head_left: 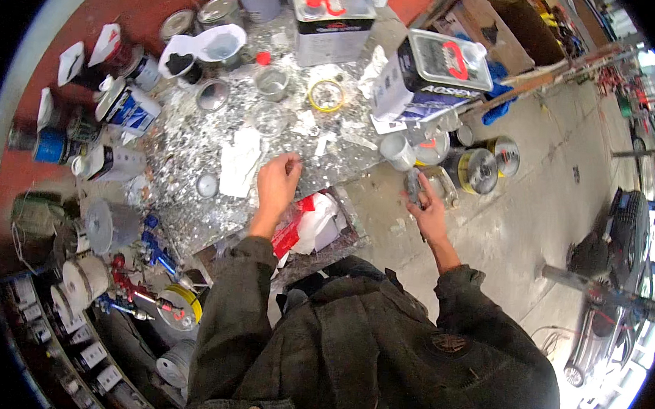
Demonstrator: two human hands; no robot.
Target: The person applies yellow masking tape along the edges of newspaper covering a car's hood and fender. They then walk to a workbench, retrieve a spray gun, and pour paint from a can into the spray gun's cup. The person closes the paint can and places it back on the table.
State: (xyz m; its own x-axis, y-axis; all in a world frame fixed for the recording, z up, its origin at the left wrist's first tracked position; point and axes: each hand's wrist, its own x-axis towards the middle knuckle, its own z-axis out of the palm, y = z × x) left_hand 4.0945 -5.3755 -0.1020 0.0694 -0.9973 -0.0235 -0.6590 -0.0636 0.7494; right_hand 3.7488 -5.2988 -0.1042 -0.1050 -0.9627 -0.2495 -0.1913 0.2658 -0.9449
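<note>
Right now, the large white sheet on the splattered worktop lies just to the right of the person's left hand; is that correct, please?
Not quite: the head view shows the large white sheet on the splattered worktop lying just to the left of the person's left hand.

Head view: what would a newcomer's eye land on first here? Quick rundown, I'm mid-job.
Probably the heavily paint-spattered bench in front of the person, with a rectangular can with a red handle at its far right. Next, a small grey object in the right hand's grip, off the bench's right side. Vivid red and blue tools stand out at lower left.
</note>
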